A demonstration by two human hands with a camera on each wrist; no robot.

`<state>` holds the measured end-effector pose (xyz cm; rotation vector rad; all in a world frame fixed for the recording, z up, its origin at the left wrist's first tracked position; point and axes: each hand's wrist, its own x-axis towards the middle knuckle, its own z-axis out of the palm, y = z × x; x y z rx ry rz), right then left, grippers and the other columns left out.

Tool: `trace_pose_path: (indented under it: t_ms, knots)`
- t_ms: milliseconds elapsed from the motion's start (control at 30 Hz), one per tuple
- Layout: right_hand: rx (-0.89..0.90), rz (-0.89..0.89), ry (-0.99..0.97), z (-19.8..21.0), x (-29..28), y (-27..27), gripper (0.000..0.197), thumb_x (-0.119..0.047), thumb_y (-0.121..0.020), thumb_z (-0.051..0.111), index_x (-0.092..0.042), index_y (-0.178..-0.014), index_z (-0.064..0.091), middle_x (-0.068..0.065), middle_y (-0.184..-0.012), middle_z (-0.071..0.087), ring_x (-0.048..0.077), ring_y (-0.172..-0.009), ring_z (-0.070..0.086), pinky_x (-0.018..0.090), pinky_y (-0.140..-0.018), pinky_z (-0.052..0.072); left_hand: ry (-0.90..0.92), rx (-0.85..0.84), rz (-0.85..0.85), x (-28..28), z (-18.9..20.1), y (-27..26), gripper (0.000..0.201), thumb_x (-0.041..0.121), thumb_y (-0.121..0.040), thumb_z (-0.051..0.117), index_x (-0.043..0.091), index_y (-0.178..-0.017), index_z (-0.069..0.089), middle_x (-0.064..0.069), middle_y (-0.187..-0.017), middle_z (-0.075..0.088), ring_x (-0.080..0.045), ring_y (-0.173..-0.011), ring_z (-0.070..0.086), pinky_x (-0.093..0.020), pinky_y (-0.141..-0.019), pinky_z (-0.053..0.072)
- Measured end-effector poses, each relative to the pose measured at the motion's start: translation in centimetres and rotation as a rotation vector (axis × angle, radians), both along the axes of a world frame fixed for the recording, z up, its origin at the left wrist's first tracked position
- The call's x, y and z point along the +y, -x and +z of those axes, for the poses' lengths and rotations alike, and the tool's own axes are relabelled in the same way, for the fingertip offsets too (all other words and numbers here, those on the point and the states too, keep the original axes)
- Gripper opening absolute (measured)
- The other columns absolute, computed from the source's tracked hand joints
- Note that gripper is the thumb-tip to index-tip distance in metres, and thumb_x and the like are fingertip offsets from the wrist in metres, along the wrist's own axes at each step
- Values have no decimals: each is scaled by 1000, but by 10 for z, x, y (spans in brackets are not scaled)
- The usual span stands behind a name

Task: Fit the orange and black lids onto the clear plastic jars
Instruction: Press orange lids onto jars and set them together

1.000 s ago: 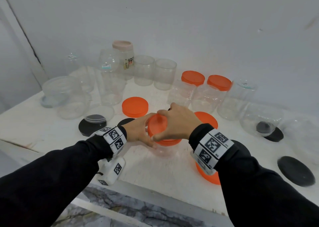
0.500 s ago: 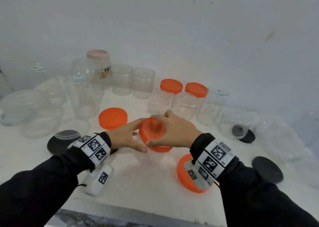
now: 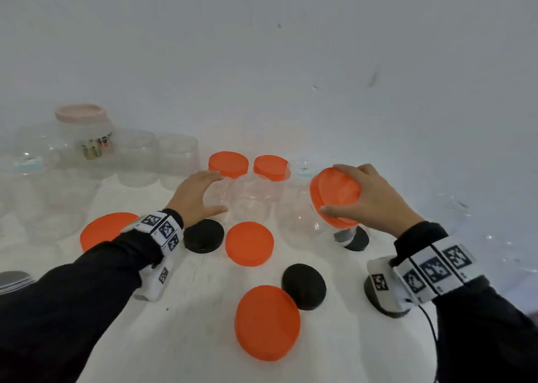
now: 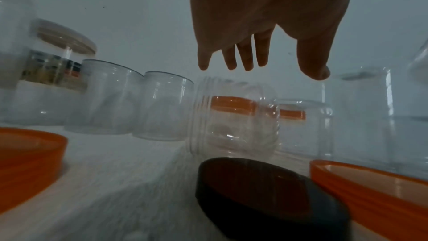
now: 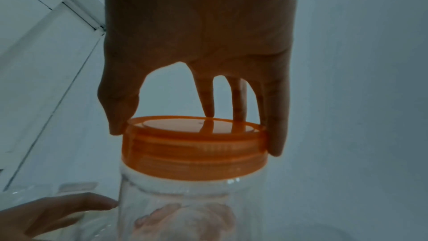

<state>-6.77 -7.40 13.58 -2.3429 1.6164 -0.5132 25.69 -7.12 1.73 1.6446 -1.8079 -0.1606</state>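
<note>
On my far left stand clear open jars [image 3: 177,158] in a row by the wall, one behind them wearing a pale pink lid [image 3: 80,113]. A loose orange lid [image 3: 102,231] lies flat on the white table [image 3: 189,324] under my left sleeve. My left hand [image 3: 195,196] reaches forward, fingers [image 4: 245,58] straight and spread, holding nothing; thumb and fingers bracket a clear jar [image 4: 234,122] that lies tipped on its side, long axis roughly level, threaded mouth toward my left. I cannot tell whether I touch it. Behind it two upright jars carry orange lids [image 3: 228,164]. Nearer me lie a black lid [image 3: 203,235], another orange lid [image 3: 249,243], a second black lid [image 3: 304,285] and a big orange lid [image 3: 267,321], all flat on the table.

To the right, my right hand [image 3: 369,199] grips the orange lid [image 3: 334,196] fitted on a clear jar [image 5: 185,208], thumb and fingers curled round its rim. The jar hangs tilted, lid end toward me and to the right, base pointing away down and left, over a black lid [image 3: 353,238]. A plain white wall [image 3: 291,62] backs the table; a window frame [image 5: 69,6] shows in the right wrist view.
</note>
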Motion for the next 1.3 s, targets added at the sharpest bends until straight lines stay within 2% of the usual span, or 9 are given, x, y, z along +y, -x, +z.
trace_pose_path:
  t_ms: [67,200,333,633,833,967,1033,1100,1300]
  knots:
    - [-5,-33,25,1,-12,16,86,-50,-65,76,-35,-139,34,-3,-132,34,18,-108,45,35,-88,44,1,-124,47,-18,-2,1,71,38,-73,75,16,-133,46,-4,-146,37,-25,-135,30,-45,-111,20]
    - [-19,-72,69,0,-33,39,87,-48,-67,77,-34,-140,32,-1,-136,33,24,-117,44,40,-91,44,-105,-219,159,-40,-7,2,76,50,-78,65,20,-140,35,1,-152,25,-21,-141,17,-55,-112,9]
    - [-59,-105,134,-8,-55,52,88,-48,-66,77,-34,-140,32,-1,-138,32,25,-119,43,43,-91,44,-216,-348,224,-46,-15,6,79,58,-81,55,23,-145,24,4,-155,16,-19,-143,8,-52,-112,-2]
    - [-154,-109,162,-16,-121,52,91,-45,-66,79,-29,-142,31,3,-140,29,32,-122,42,47,-93,43,-158,-368,261,-45,-22,7,73,53,-81,58,22,-142,32,0,-149,30,-22,-140,18,-52,-111,1]
    - [23,23,-2,-20,-177,34,93,-40,-66,80,-28,-142,29,6,-142,25,35,-123,41,49,-97,43,-185,-370,279,-43,-20,10,73,52,-82,58,24,-143,28,1,-149,28,-22,-140,16,-50,-112,0]
    - [175,133,-146,-21,-205,20,92,-36,-67,81,-28,-143,29,6,-141,26,32,-123,40,40,-93,43,-201,-367,292,-42,-18,12,75,56,-81,57,25,-142,28,2,-149,28,-21,-140,15,-48,-112,-1]
    - [257,173,-188,-22,-215,12,92,-37,-68,80,-29,-143,29,6,-140,28,31,-123,40,37,-91,42,-222,-387,298,-41,-17,11,85,71,-71,42,26,-142,28,3,-148,28,-21,-139,16,-48,-112,0]
    - [310,193,-212,-27,-224,5,91,-39,-69,80,-29,-144,28,6,-140,30,30,-123,40,36,-92,42,-230,-406,301,-42,-18,11,97,76,-58,22,27,-142,29,4,-148,28,-20,-139,17,-49,-112,1]
    - [482,211,-305,-46,-241,-2,93,-53,-65,77,-33,-142,30,5,-136,37,27,-121,45,41,-98,44,-279,-405,307,-44,-18,11,102,76,-52,16,28,-142,26,5,-148,26,-19,-139,14,-47,-112,-1]
